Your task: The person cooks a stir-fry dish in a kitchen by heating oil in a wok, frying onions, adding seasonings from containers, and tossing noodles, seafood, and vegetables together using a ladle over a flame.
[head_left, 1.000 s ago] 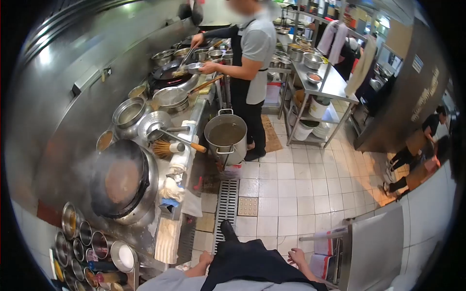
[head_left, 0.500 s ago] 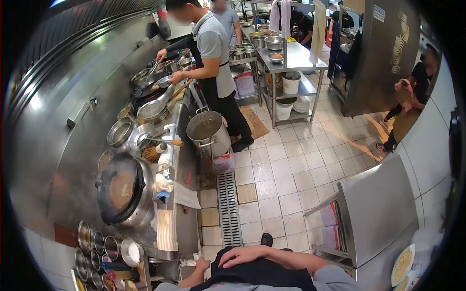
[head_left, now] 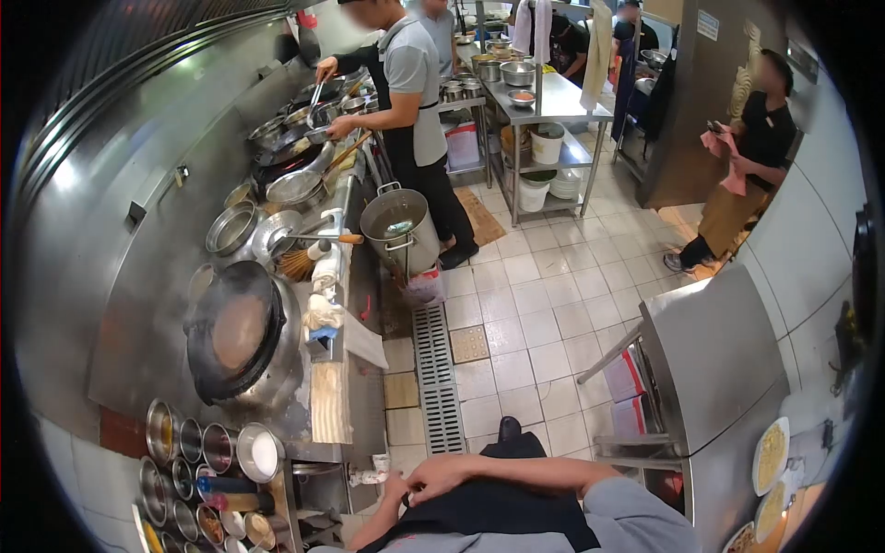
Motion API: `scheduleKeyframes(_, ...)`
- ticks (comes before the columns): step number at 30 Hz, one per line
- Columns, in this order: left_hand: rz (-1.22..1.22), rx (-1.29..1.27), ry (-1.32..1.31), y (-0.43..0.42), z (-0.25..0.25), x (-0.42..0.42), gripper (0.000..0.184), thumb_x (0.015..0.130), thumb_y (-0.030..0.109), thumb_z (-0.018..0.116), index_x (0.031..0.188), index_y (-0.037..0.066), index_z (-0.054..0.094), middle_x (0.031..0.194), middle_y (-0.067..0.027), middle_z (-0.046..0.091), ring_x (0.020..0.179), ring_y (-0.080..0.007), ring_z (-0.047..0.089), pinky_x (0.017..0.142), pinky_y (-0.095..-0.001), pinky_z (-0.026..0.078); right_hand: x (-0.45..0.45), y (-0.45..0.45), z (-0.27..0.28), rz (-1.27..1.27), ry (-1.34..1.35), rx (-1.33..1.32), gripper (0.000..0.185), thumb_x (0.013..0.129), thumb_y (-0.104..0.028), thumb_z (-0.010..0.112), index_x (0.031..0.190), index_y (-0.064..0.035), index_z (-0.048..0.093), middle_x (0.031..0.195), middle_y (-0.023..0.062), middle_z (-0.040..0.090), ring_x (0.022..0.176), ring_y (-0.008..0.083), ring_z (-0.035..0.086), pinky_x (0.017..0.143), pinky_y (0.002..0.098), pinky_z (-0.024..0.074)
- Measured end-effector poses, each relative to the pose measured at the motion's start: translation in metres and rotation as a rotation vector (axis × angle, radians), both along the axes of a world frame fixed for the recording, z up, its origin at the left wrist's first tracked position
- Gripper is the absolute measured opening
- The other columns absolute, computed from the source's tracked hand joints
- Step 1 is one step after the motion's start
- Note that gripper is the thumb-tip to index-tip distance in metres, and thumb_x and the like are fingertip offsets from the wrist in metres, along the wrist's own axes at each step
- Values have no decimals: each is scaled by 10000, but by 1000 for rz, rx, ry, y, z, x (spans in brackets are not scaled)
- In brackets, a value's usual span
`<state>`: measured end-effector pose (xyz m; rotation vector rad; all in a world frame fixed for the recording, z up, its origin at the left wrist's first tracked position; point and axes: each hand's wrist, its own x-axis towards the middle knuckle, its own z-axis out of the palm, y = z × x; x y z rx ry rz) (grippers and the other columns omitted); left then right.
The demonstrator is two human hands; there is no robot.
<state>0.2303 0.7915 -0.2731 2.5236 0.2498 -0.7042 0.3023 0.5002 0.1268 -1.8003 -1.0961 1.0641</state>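
Right hand (head_left: pixel 437 476) meets left hand (head_left: pixel 395 488) at left edge of apron (head_left: pixel 493 507); can't tell either grip. Cloth likely light, soft; grab edge.

Bottom centre: right hand (head_left: pixel 438 476) lies across the front, meeting the left hand (head_left: pixel 395 488) at the edge of a black apron (head_left: pixel 498 498); whether anything sits between the fingers can't be made out. Left: large wok (head_left: pixel 241 334), brownish contents. Lower left: clustered steel containers (head_left: pixel 157 433), plus a bowl (head_left: pixel 261 453) of something white. Upper centre-left: co-worker (head_left: pixel 410 69) in grey shirt, utensil in one hand. Just below, tall two-handled pot (head_left: pixel 422 244); floor drain (head_left: pixel 438 378) runs down-frame. Right: steel table (head_left: pixel 705 350); food-filled plates (head_left: pixel 772 456) at lower right edge. Upper right: another person (head_left: pixel 767 138) with pink cloth (head_left: pixel 735 170).
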Motion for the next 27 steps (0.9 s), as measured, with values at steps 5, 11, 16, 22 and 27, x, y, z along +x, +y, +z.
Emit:
scheduleKeyframes(5,-131,83,82,55,-46,-67,479,712,417,654,983,21,667,967,-230,660,964,-374,629,832,-419,496,-35,44,-27,43,207,227,401,902,-405,538,943,-18,635,931,135,649,873,231,601,755,366,440)
scheduleKeyframes(11,-171,114,278,70,-25,-73,518,686,448,651,995,33,677,991,-227,657,988,-361,625,847,-404,492,-58,65,-37,76,341,221,456,922,-414,521,1122,-18,624,1044,131,659,951,208,592,849,321,432)
scheduleKeyframes(16,-94,22,89,75,-48,-67,558,690,377,650,1134,41,618,1087,-243,623,1050,-365,595,886,-391,477,-64,76,-17,128,309,215,474,940,-417,498,1130,0,617,1051,134,658,980,197,583,870,313,429)
scheduleKeyframes(22,-137,63,125,62,-30,-48,565,689,267,615,1193,15,568,1118,-253,606,1078,-367,578,920,-399,460,-82,87,4,181,380,378,484,983,-379,425,1191,37,557,1130,146,626,1021,199,559,917,302,407)
scheduleKeyframes(27,-116,18,199,32,74,-28,580,695,206,601,1236,10,532,1143,-253,595,1096,-372,565,939,-402,449,-110,88,34,150,494,561,545,999,-384,369,1330,49,390,1316,169,479,1198,236,445,1028,331,317)
